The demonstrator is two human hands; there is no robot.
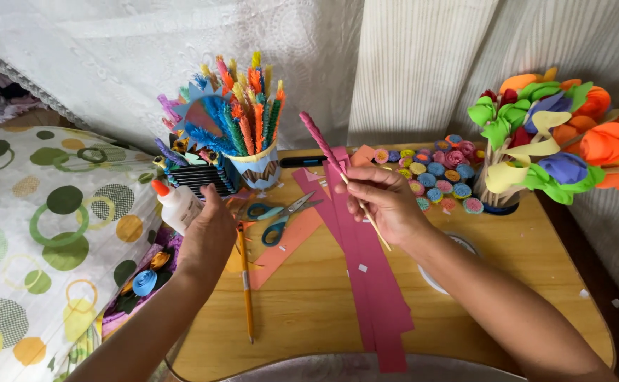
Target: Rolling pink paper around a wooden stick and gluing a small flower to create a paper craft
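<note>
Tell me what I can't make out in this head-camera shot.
- Left hand fingers: turned away behind its back, so contact with the glue bottle is unclear.
- White dish: mostly covered by the right forearm.
- Stick: middle hidden inside the right hand.
- Pink strips: ends cut off at the bottom edge.

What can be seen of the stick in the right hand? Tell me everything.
The stick is thin, pale and wood-like. Its upper part is wrapped in a tight spiral of pink paper, while the lower part is bare and pokes out below the right hand. It slants with its wrapped tip up and to the left and its bare end down and to the right. The fingers pinch it near where the wrapping ends, above the pink paper strips lying on the wooden table. The left hand does not touch it.
</note>
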